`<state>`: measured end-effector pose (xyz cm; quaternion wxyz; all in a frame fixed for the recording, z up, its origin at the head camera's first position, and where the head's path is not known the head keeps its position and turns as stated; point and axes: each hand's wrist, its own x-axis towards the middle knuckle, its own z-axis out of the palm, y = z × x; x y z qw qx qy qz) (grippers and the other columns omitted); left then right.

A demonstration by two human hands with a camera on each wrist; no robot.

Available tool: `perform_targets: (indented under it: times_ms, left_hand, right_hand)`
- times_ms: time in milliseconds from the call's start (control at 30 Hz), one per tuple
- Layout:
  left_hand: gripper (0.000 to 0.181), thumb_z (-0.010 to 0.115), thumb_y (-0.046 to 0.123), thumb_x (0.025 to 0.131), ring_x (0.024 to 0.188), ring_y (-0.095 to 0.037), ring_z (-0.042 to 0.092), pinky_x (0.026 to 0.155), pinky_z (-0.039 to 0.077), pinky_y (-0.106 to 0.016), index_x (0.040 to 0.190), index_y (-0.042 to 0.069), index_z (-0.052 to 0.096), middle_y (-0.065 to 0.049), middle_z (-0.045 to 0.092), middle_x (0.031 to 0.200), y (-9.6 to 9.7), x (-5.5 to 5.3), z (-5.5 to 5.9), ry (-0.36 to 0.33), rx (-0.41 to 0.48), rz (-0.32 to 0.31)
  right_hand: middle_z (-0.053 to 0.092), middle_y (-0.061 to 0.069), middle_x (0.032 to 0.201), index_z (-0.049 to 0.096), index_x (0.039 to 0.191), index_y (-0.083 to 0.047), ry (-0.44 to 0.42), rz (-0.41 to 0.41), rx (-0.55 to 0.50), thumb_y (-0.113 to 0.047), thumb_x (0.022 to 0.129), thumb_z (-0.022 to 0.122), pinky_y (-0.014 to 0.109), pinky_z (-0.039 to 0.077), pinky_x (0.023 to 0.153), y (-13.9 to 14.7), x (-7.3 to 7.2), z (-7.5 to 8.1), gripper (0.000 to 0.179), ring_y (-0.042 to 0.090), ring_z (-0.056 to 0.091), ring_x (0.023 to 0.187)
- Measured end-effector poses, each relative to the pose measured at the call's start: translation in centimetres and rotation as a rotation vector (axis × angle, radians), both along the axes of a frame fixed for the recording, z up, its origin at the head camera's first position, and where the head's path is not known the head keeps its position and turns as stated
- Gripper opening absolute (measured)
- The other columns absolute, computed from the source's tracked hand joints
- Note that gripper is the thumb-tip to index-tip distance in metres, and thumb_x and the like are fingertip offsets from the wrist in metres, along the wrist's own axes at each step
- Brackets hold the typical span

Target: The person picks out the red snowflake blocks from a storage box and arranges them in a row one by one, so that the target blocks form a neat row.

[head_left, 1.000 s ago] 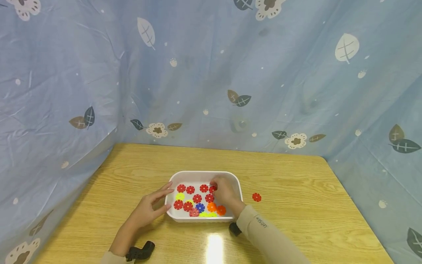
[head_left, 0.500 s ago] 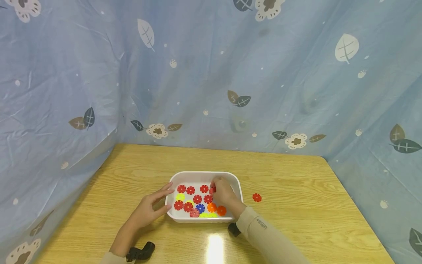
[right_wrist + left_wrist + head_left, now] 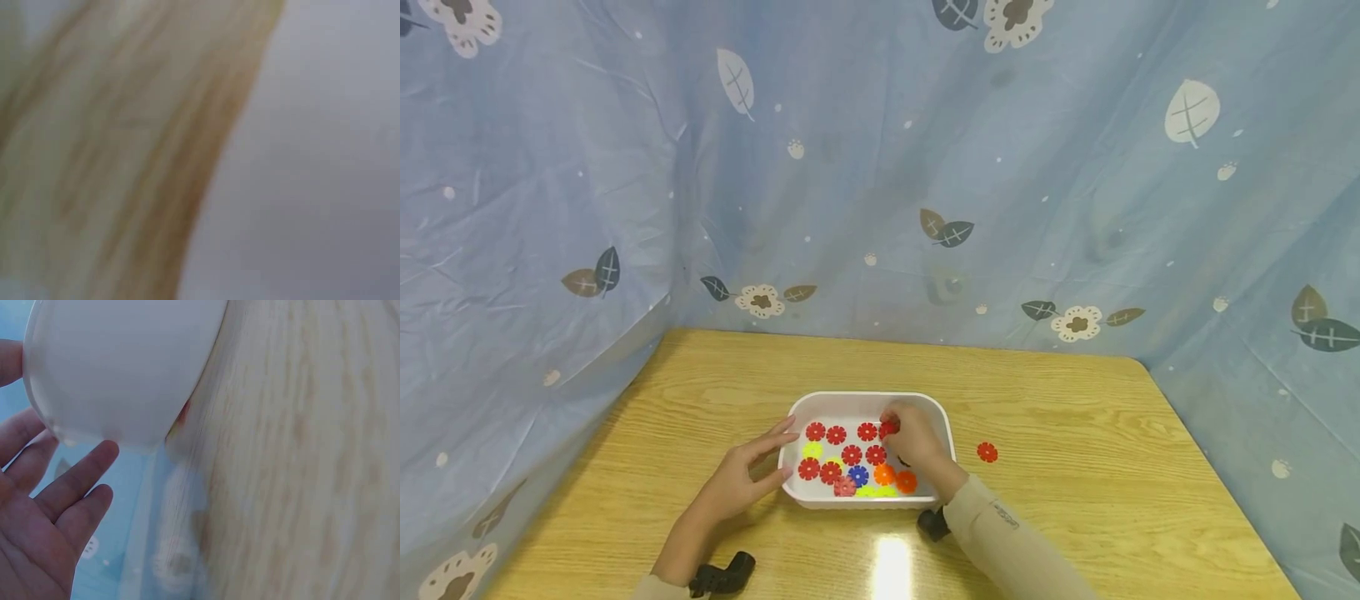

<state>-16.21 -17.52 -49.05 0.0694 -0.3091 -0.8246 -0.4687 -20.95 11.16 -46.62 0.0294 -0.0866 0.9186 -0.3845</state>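
A white plastic bin (image 3: 865, 503) sits on the table with several flat notched building discs inside. Most are red discs (image 3: 852, 455); others are yellow (image 3: 812, 450), orange (image 3: 906, 482) and one blue disc (image 3: 858, 476). My right hand (image 3: 917, 437) reaches into the bin's right side, curled fingertips pinching a red disc (image 3: 887, 429) close to the bin floor. My left hand (image 3: 737, 479) touches the bin's left end with spread, fairly straight fingers. The left wrist view shows these fingertips (image 3: 107, 450) at the bin's outer wall (image 3: 125, 369). The right wrist view is blurred, without the hand.
One red disc (image 3: 987, 452) lies on the wooden table (image 3: 1075, 500), right of the bin. A blue patterned curtain (image 3: 850, 167) hangs behind and at both sides. Black wrist cameras (image 3: 722, 575) sit below the wrists.
A red disc just below my right fingertips has slid slightly left in the bin. My right hand shifts only a little, and the left stays in place.
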Motion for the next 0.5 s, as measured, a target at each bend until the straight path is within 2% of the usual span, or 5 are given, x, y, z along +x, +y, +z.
perform_targets:
  times_ms: [133, 233, 400, 500]
  left_hand:
    - [0.043, 0.068, 0.011, 0.087, 0.129, -0.036, 0.046, 0.103, 0.034, -0.014, 0.128, 0.002, 0.057, -0.017, 0.041, 0.147, 0.0, 0.0, -0.1, -0.005, -0.011, 0.008]
    - [0.042, 0.067, 0.012, 0.088, 0.129, -0.036, 0.046, 0.103, 0.034, -0.014, 0.128, 0.001, 0.057, -0.017, 0.041, 0.147, -0.1, -0.1, -0.2, -0.002, -0.016, 0.013]
    - [0.042, 0.067, 0.012, 0.088, 0.129, -0.034, 0.046, 0.103, 0.034, -0.014, 0.127, 0.001, 0.057, -0.018, 0.041, 0.147, -0.1, 0.0, -0.3, 0.008, -0.01, 0.013]
    - [0.043, 0.068, 0.013, 0.088, 0.13, -0.029, 0.046, 0.103, 0.034, -0.014, 0.127, 0.002, 0.057, -0.016, 0.041, 0.147, -0.1, 0.0, -0.2, -0.001, -0.009, 0.016]
  right_hand:
    - [0.065, 0.011, 0.099, 0.064, 0.108, 0.0, -0.054, 0.005, -0.128, 0.006, 0.079, 0.066, 0.035, 0.055, 0.08, 0.3, 0.1, 0.2, 0.029, 0.021, 0.059, 0.089]
    - [0.065, 0.011, 0.101, 0.065, 0.111, -0.001, -0.065, 0.011, -0.199, 0.004, 0.082, 0.065, 0.033, 0.055, 0.08, 0.6, 0.2, 0.6, 0.03, 0.023, 0.06, 0.093]
    - [0.067, 0.014, 0.107, 0.065, 0.113, 0.001, -0.016, 0.023, -0.32, 0.007, 0.081, 0.066, 0.033, 0.056, 0.081, 1.3, 0.7, 1.2, 0.032, 0.027, 0.063, 0.097]
    - [0.067, 0.013, 0.11, 0.066, 0.114, 0.0, -0.002, -0.009, -0.398, 0.008, 0.08, 0.065, 0.033, 0.055, 0.085, 2.2, 1.2, 1.7, 0.034, 0.027, 0.063, 0.099]
